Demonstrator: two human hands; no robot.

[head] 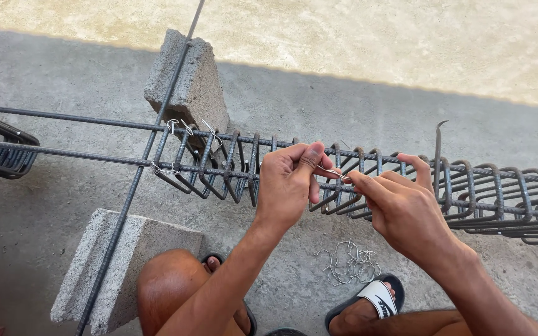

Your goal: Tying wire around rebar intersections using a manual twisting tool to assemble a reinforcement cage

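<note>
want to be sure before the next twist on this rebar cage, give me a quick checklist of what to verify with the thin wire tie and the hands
1. Thin silver tie wire pinched by both hands: ok, left hand and right hand each grip an end.
2. Wire looped around the dark ribbed steel bar: cannot tell, fingers hide it.
3. Bent dark steel stirrups spaced evenly: not ok, most are bunched.
4. Long bars resting on the grey concrete blocks: ok.
5. Spare wire ties on the ground by the black and white sandal: ok, close by.
6. Hooked metal tool within reach: ok, beside the right hand.
</note>
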